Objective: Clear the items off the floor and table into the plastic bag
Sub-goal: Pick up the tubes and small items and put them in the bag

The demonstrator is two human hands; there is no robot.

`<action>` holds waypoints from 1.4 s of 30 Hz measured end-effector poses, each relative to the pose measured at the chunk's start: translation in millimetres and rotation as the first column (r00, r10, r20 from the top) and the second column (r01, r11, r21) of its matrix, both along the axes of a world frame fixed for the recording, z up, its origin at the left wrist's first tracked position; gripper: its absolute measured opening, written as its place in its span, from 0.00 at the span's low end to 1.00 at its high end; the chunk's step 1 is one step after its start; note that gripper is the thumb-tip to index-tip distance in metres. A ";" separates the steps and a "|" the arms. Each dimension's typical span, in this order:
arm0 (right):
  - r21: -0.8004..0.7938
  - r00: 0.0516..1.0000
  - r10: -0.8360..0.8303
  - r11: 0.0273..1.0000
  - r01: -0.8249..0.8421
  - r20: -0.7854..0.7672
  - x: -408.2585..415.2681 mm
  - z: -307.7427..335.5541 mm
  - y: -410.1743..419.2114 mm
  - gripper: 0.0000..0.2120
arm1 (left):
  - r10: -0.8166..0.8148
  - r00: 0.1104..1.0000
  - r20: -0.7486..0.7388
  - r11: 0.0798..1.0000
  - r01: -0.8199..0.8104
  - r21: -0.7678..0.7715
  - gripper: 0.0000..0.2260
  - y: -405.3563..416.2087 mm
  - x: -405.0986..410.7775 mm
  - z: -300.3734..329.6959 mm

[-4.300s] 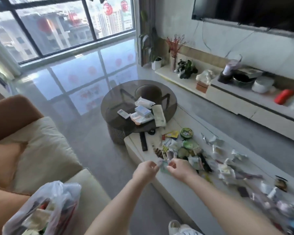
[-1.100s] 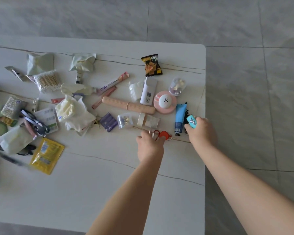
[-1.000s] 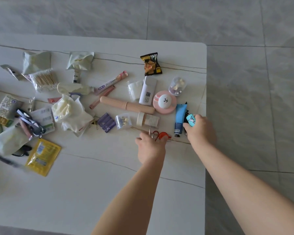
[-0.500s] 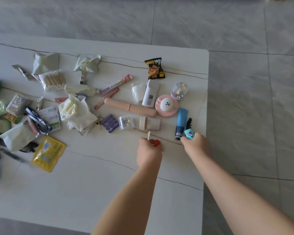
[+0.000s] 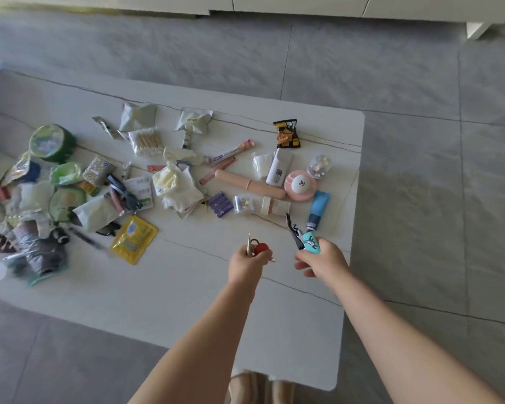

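Note:
My left hand point(image 5: 247, 263) grips a small red keyring item point(image 5: 260, 248) with a metal blade sticking up, lifted off the white table point(image 5: 169, 290). My right hand point(image 5: 322, 259) holds a teal and black corkscrew point(image 5: 305, 239) just above the table's right end. Many small items lie scattered over the table: a blue tube point(image 5: 318, 209), a pink round case point(image 5: 300, 185), a beige roll point(image 5: 250, 183), a yellow sachet point(image 5: 134, 239), a black and yellow snack packet point(image 5: 287, 134). The plastic bag is out of view.
A heap of wrappers, a green tub point(image 5: 52, 142) and blurred packets fill the table's left end. Grey tiled floor point(image 5: 420, 170) surrounds the table. A white low cabinet point(image 5: 303, 5) runs along the top. Feet in slippers point(image 5: 257, 387) show at the near edge.
Both hands have lifted their items off the table and drawn back toward me. The view has tilted up, showing more floor and the cabinet.

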State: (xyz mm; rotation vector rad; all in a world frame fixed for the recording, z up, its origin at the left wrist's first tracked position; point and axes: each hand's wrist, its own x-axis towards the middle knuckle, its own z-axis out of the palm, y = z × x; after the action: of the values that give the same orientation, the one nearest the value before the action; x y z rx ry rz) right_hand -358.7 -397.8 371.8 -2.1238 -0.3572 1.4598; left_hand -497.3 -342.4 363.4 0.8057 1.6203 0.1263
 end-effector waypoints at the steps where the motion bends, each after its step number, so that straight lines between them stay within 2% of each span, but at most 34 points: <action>1: 0.009 1.000 0.020 1.000 -0.020 -0.018 -5.0 12.7 1.0 0.08 | 0.017 1.000 0.023 1.000 -0.016 -0.008 0.03 -0.6 -6.6 13.5; 7: 0.062 0.974 0.228 0.972 -0.228 0.009 -43.4 96.8 10.1 0.04 | 0.188 0.978 0.086 0.981 -0.184 -0.057 0.13 -6.1 -58.7 96.6; 15: 0.192 0.901 0.430 0.891 -0.412 -0.062 -135.0 206.5 21.9 0.01 | 0.442 0.881 0.169 0.891 -0.452 0.026 0.07 -23.4 -154.2 208.9; 17: 0.215 0.868 0.491 0.858 -0.467 -0.076 -164.4 228.3 26.2 0.04 | 0.500 0.845 0.190 0.854 -0.517 0.049 0.06 -28.3 -184.0 229.9; 25: 0.315 0.699 0.712 0.680 -0.662 -0.067 -295.7 308.4 46.1 0.04 | 0.664 0.709 0.238 0.697 -0.702 0.144 0.09 -49.5 -314.3 299.6; 31: 0.356 0.574 0.818 0.542 -0.761 -0.019 -401.0 351.1 55.2 0.08 | 0.735 0.618 0.277 0.583 -0.786 0.207 0.08 -69.1 -425.8 326.2; 32: 0.366 0.552 0.833 0.521 -0.771 -0.022 -419.1 355.4 56.3 0.10 | 0.742 0.609 0.281 0.569 -0.793 0.215 0.09 -72.6 -444.4 329.8; 36: 0.367 0.416 0.909 0.382 -0.848 0.015 -493.6 367.3 59.2 0.04 | 0.778 0.557 0.291 0.509 -0.830 0.229 0.08 -89.9 -517.8 340.3; 42: 0.357 0.251 0.968 0.238 -0.903 -0.011 -604.0 367.1 54.4 0.05 | 0.846 0.444 0.296 0.394 -0.893 0.216 0.08 -124.6 -607.3 347.4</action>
State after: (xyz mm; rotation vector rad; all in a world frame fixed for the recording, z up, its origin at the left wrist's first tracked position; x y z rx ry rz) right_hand -962.8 -343.3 738.9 -1.3537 -1.9411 2.0423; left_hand -1104.6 -467.0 710.8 0.0646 1.7533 1.2575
